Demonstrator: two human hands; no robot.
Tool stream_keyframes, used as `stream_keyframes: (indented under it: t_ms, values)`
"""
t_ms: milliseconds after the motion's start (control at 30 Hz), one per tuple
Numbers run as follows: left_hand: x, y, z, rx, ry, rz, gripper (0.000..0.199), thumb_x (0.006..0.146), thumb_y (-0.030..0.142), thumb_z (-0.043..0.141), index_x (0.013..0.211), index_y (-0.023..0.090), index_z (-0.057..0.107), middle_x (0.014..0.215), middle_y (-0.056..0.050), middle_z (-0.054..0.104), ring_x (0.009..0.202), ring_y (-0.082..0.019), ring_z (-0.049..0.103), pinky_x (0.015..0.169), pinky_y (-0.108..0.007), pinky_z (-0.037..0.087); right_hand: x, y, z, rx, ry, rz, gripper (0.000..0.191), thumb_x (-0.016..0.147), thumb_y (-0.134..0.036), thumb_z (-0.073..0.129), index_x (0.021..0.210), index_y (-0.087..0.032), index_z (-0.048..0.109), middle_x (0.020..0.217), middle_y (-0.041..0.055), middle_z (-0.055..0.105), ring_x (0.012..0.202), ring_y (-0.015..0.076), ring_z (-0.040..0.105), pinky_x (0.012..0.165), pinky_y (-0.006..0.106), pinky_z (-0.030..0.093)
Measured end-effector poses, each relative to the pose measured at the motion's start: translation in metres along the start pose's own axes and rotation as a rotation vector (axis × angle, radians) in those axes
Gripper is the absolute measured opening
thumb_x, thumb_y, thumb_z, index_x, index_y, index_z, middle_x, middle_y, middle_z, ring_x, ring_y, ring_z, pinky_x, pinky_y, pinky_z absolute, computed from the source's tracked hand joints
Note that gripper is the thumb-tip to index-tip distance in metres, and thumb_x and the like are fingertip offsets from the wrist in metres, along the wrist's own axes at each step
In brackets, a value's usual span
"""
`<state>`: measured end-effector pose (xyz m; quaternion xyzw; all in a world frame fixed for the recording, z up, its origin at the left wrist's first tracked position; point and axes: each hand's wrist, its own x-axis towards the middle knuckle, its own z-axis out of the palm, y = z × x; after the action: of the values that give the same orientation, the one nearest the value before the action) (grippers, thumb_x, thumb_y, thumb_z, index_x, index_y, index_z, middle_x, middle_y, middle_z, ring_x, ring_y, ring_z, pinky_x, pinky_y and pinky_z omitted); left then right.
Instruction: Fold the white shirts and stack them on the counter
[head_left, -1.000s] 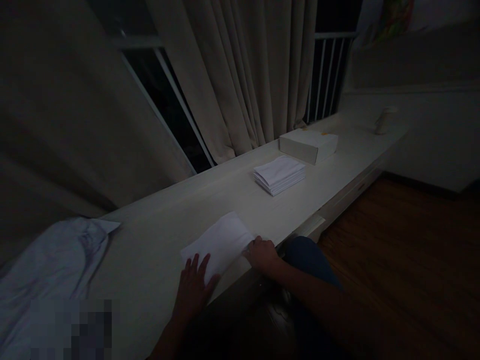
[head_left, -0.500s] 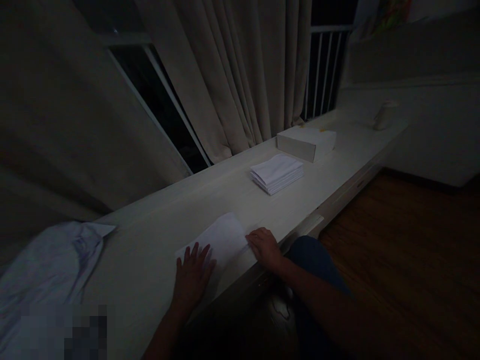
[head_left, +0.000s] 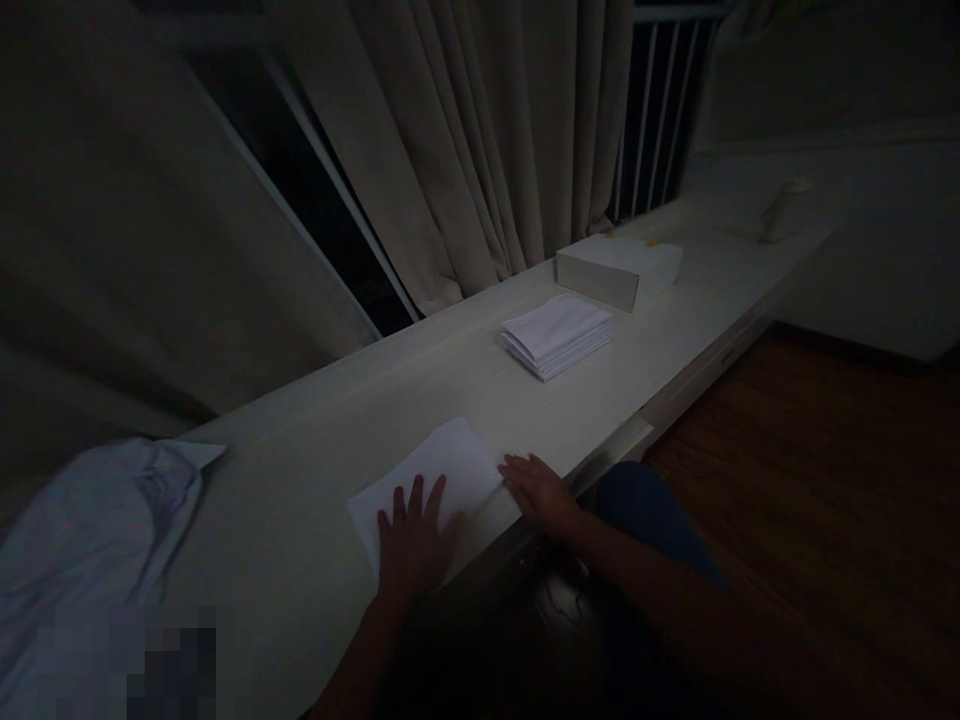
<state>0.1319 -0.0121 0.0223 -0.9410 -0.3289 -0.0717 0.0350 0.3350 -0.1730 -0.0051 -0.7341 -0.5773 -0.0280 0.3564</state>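
A folded white sheet (head_left: 451, 452), either cloth or paper, lies flat near the front edge of the white counter. My left hand (head_left: 416, 535) rests on it palm down, its fingers spread and its thumb smeared by motion. At the sheet's right edge is my right hand (head_left: 541, 492), fingers stretched out and tips at the sheet's corner; nothing shows in its grasp. Beyond both hands sits a neat stack of similar folded white sheets (head_left: 559, 335).
A white box (head_left: 615, 270) stands behind the stack. Crumpled pale fabric (head_left: 97, 520) covers the counter's left end. Far right is a pale cylinder (head_left: 784, 210). Curtains (head_left: 465, 150) hang along the back edge of the counter (head_left: 300, 500). My knee (head_left: 645, 510) is under the front edge.
My left hand has slid rightward over the sheet, baring its left corner. The fingers of my right hand lie straighter at the right edge. The view has shifted slightly.
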Motion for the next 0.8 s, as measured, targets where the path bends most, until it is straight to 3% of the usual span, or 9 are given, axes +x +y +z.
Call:
stream_keyframes:
  t_ms: [133,267,433,533,600,667,733,800]
  values:
    - [-0.001,-0.019,-0.003,-0.081,0.011,-0.013,0.064,0.093,0.055,0.03,0.149,0.025,0.026,0.157,-0.012,0.023,0.144,-0.035,0.017,0.111,-0.06,0.02,0.008,0.009,-0.006,0.066,0.182,0.205,0.038,0.101,-0.033,0.033,0.12,-0.018,0.063,0.12,0.0073,0.066,0.112,0.016,0.058,0.101,0.033,0.04]
    - [-0.016,-0.05,-0.004,-0.13,0.056,-0.091,0.06,0.096,0.05,0.024,0.149,0.022,0.025,0.158,-0.011,0.02,0.146,-0.03,0.012,0.113,-0.058,0.018,0.015,0.002,-0.011,0.053,0.109,0.191,0.036,0.101,-0.037,0.037,0.106,-0.023,0.069,0.103,0.0027,0.071,0.098,0.0169,0.062,0.092,0.033,0.041]
    - [-0.05,-0.082,0.008,-0.206,-0.052,-0.233,0.059,0.097,0.048,0.016,0.151,0.025,0.02,0.159,-0.007,0.019,0.146,-0.029,0.009,0.113,-0.061,0.015,0.021,-0.014,-0.006,-0.001,0.084,0.222,0.035,0.097,-0.044,0.044,0.109,-0.023,0.068,0.106,0.005,0.07,0.102,0.021,0.057,0.092,0.036,0.037]
    - [-0.062,-0.095,0.01,-0.288,-0.078,-0.254,0.059,0.096,0.048,0.018,0.15,0.024,0.023,0.158,-0.007,0.024,0.146,-0.028,0.012,0.115,-0.057,0.016,0.023,-0.016,0.001,-0.032,0.041,0.243,0.029,0.094,-0.041,0.051,0.108,-0.023,0.068,0.105,0.0063,0.069,0.102,0.0236,0.055,0.091,0.039,0.036]
    - [-0.066,-0.1,0.003,-0.376,-0.039,-0.258,0.061,0.095,0.05,0.023,0.149,0.022,0.027,0.156,-0.007,0.027,0.145,-0.026,0.019,0.117,-0.05,0.02,0.025,-0.013,0.003,0.003,0.05,0.253,0.028,0.093,-0.04,0.052,0.109,-0.023,0.068,0.106,0.0065,0.069,0.103,0.0239,0.056,0.092,0.039,0.037]
    - [-0.069,-0.101,-0.009,-0.467,0.046,-0.358,0.062,0.094,0.053,0.026,0.147,0.02,0.032,0.153,-0.009,0.034,0.141,-0.025,0.03,0.115,-0.046,0.027,0.026,-0.007,0.004,0.069,0.106,0.276,0.031,0.094,-0.04,0.049,0.111,-0.021,0.067,0.109,0.0077,0.069,0.103,0.0233,0.057,0.093,0.039,0.038]
    - [-0.072,-0.096,-0.021,-0.519,0.121,-0.517,0.064,0.092,0.056,0.029,0.142,0.017,0.04,0.143,-0.013,0.047,0.129,-0.027,0.048,0.107,-0.046,0.039,0.028,-0.001,0.004,0.131,0.176,0.312,0.035,0.096,-0.039,0.044,0.112,-0.018,0.067,0.108,0.0095,0.069,0.101,0.0223,0.059,0.092,0.037,0.041]
    - [-0.078,-0.086,-0.03,-0.531,0.139,-0.593,0.064,0.089,0.06,0.037,0.136,0.018,0.047,0.129,-0.013,0.058,0.11,-0.027,0.06,0.092,-0.045,0.051,0.03,0.003,0.003,0.171,0.22,0.338,0.036,0.097,-0.037,0.041,0.11,-0.016,0.067,0.104,0.0103,0.069,0.095,0.0212,0.06,0.088,0.035,0.043]
